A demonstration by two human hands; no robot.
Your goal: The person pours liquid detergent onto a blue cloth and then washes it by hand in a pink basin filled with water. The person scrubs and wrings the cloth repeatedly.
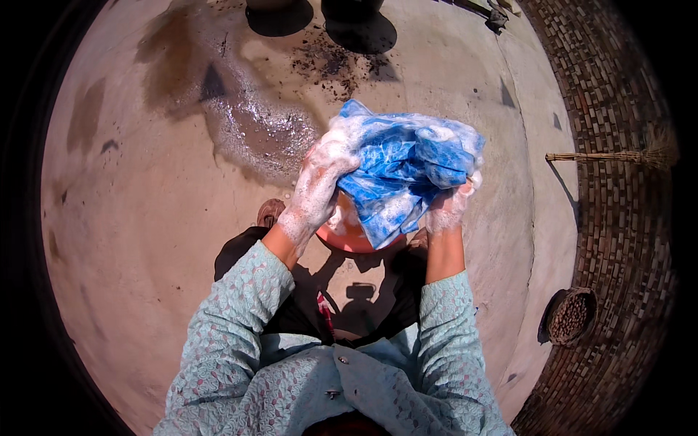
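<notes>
A wet blue and white cloth (396, 156), bunched up and covered in soap suds, is held between my two hands. My left hand (320, 174), coated in foam, grips its left side. At the lower right of the bundle my right hand (452, 203) is closed on the cloth, most of its fingers hidden behind the fabric. Beneath the cloth stands an orange-red basin (352, 241), largely covered from view; some foam shows at its left.
Soapy water (265, 131) lies on the concrete ahead to the left. Dark pots (351, 9) stand at the far edge. Along the right runs brick paving (618, 247), with a broom (618, 156) and a basket of small round brown things (572, 317).
</notes>
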